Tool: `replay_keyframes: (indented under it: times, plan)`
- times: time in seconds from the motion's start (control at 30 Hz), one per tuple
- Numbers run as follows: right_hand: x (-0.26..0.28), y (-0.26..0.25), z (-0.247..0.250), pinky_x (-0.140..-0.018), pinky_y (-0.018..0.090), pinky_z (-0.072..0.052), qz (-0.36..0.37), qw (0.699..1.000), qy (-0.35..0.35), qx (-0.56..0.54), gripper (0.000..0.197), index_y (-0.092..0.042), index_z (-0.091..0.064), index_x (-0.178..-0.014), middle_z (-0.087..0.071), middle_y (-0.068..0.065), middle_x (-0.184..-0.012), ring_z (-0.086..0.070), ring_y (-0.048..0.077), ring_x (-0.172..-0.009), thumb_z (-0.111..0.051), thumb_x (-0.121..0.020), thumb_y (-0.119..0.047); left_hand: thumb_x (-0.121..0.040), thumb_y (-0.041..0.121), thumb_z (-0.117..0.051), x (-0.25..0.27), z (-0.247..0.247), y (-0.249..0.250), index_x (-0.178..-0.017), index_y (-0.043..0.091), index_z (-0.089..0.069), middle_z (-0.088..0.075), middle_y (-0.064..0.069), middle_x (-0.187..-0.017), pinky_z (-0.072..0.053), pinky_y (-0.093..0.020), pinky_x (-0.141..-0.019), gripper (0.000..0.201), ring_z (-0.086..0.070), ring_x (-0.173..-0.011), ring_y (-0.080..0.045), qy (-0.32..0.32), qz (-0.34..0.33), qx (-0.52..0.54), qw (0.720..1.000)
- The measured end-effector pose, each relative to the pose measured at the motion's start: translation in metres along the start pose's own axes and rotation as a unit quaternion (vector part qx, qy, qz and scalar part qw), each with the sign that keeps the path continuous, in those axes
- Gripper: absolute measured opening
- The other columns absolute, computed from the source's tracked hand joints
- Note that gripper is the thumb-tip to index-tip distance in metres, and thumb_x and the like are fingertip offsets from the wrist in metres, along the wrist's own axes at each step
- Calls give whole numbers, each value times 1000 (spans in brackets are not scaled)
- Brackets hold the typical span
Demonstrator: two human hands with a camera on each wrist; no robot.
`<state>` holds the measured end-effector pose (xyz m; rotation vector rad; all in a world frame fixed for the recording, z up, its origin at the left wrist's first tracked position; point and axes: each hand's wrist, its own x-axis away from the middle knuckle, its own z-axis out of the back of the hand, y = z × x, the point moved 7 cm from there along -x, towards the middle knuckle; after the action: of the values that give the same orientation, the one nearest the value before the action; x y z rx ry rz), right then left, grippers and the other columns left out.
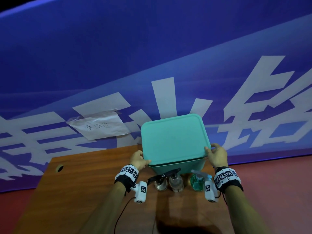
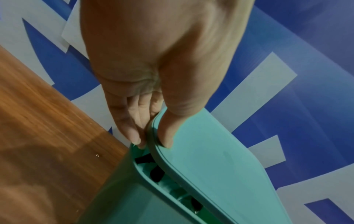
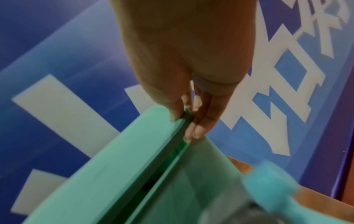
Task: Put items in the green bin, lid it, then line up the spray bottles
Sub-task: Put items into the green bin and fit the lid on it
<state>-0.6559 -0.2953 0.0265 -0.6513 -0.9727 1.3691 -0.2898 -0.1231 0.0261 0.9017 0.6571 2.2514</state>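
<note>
We are pinching the lid [image 1: 173,139] at its near corners, left hand [image 1: 138,160] and right hand [image 1: 217,155], thumbs on top, holding it level just above the green bin [image 1: 179,168] so it seats squarely; spray bottles [image 1: 175,181] are waiting in front.

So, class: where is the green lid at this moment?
In the head view, the green lid sits atop the green bin, not fully seated, pinched between the left hand and right hand.
</note>
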Motion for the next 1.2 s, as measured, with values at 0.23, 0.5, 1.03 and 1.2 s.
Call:
replay_keyframes:
  times: [0.23,0.5,1.03,1.2]
  plan:
    - [4,10,-4,-71,35,-48,47,997,45,40,30,0,-63,-112,-69,18,-89,-66,36,-87,-61,-97,-26,-76,17,-85,-4,-11,-17,-97,24,-55,-76,-1,-97,-61,-43,-80,37,-73,-85,-17,13,-7,5,1000]
    - [-4,17,-7,-70,33,-50,68,996,49,41,28,-3,-65,-109,-68,15,-93,-62,30,-81,-63,-96,-28,-80,16,-83,3,-16,-20,-119,15,-55,-75,-3,-94,-61,-41,-82,48,-73,-84,-17,26,-7,15,1000]
    - [-13,31,-19,-79,44,-56,52,996,50,57,28,-7,-65,-114,-67,15,-99,-65,34,-90,-62,-96,-28,-79,16,-83,0,-11,-22,-117,16,-57,-73,0,-91,-62,-40,-79,46,-72,-82,-17,49,0,-3,999]
    - [-16,35,-22,-82,46,-57,44,996,46,58,28,-9,-64,-117,-67,14,-102,-65,33,-93,-62,-96,-28,-77,18,-85,-3,-10,-25,-104,23,-55,-70,1,-95,-61,-40,-78,40,-71,-83,-18,56,18,-19,998]
